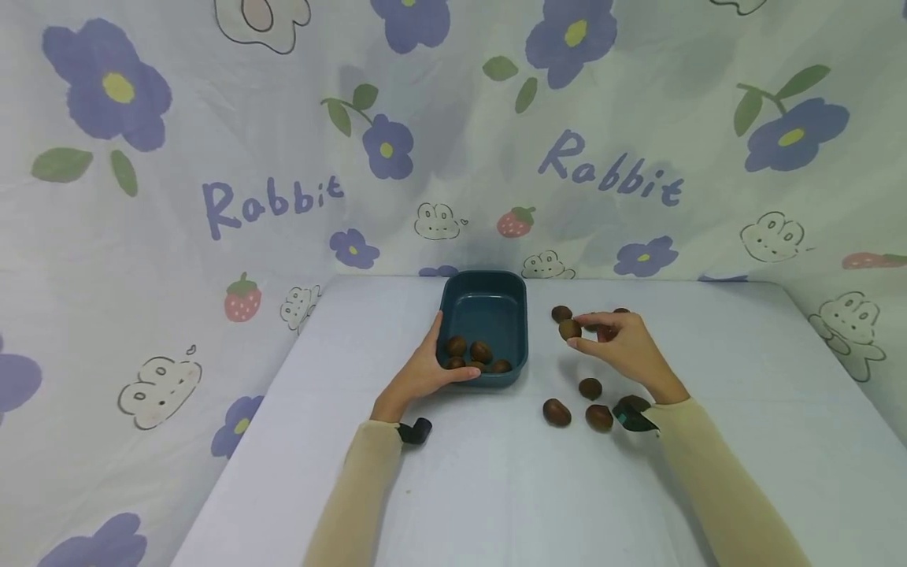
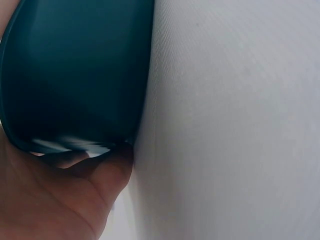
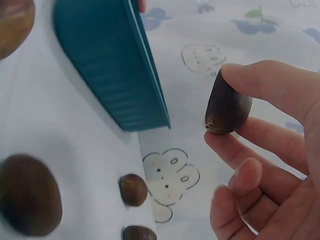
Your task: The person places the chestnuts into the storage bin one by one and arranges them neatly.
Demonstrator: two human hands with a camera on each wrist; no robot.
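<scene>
A dark teal rectangular dish (image 1: 526, 331) stands on the table with several brown chestnuts (image 1: 480, 351) gathered at its near end. My left hand (image 1: 418, 373) holds the dish's near left corner, thumb across the near rim and fingers along the left wall; in the left wrist view this hand (image 2: 55, 200) lies against the teal wall. To the right of the dish, my right hand (image 1: 631, 346) pinches one chestnut (image 3: 228, 106) between thumb and fingertips, lifted off the table. Beneath and beyond that hand lie more chestnuts (image 1: 561, 314), some partly hidden by it.
Nearer to me, several loose chestnuts (image 1: 556, 412) lie on the white table (image 1: 482, 480), one partly covered by the right wrist's dark strap (image 1: 633, 416). A flower-and-rabbit-patterned curtain (image 1: 453, 142) hangs behind the table and along its sides.
</scene>
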